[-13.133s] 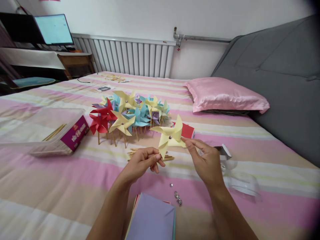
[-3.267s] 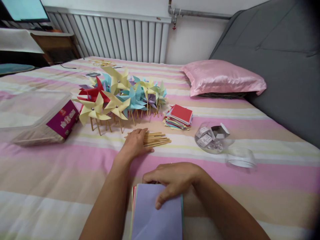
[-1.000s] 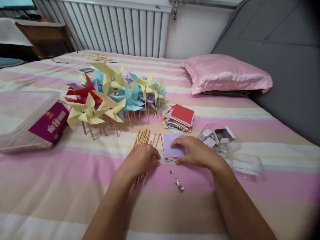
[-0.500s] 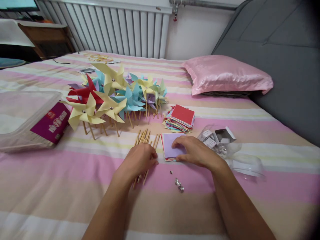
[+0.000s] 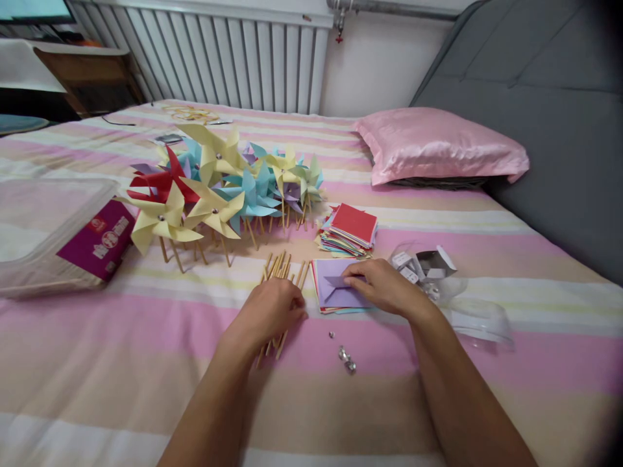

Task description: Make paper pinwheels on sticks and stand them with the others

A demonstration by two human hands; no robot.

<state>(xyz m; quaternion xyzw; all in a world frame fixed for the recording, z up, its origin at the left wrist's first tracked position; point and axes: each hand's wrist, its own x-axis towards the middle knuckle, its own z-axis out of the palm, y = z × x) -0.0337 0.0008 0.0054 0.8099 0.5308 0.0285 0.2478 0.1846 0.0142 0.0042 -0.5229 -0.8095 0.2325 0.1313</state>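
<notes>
My right hand (image 5: 382,283) pinches a purple square of paper (image 5: 341,295) with slits cut in it, lifting a flap near its middle. That paper lies on top of a small stack of coloured sheets, whose edges show at the left and below. Over a bundle of thin wooden sticks (image 5: 278,264) rests my left hand (image 5: 275,305), fingers curled. Whether it grips any stick is hidden. Just in front of the paper stack lie several small shiny metal pieces (image 5: 347,359).
Finished paper pinwheels (image 5: 214,207) stand in a group at the left, beside a clear plastic box (image 5: 63,214) with a purple label. Behind the paper is another stack (image 5: 355,222), red on top. Clear containers (image 5: 479,321) and a small open box (image 5: 435,263) lie right; a pink pillow (image 5: 438,146) farther back.
My right hand has closed from a spread grasp into a pinch and raised a flap of the purple paper. My left hand stays over the sticks.
</notes>
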